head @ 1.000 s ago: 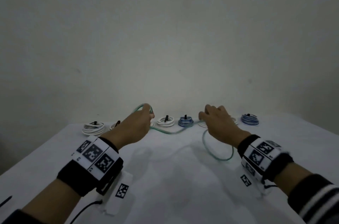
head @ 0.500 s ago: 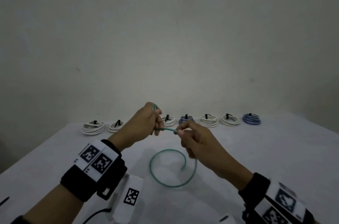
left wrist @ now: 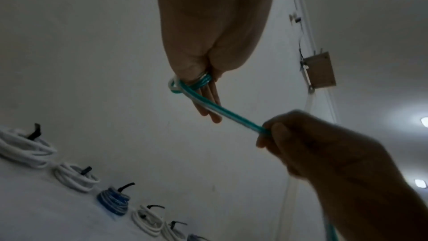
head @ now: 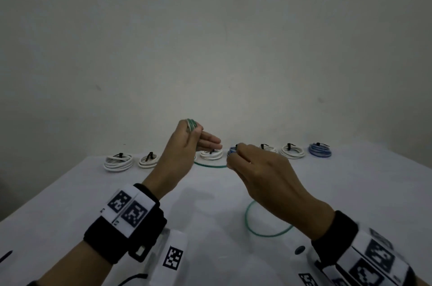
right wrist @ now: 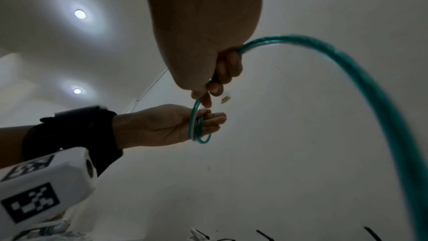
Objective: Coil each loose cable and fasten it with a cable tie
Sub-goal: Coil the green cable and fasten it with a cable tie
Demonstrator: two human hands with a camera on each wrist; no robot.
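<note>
Cable (head: 210,166), green: few turns looped on L hand (head: 184,145), thumb pinning, fingers straight as former. R hand (head: 261,171) pinches free run, feeding next wrap. Tail on table (head: 70,192). Tied coils (head: 118,162) parked at back.

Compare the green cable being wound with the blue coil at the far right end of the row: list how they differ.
The green cable is only partly coiled, a few loops round the left hand and the rest trailing to the table; the blue coil is fully wound. The green cable has no tie; the blue coil carries a black one. The green cable is held up by the left hand and right hand; the blue coil lies flat, untouched. Both are round cable.
</note>
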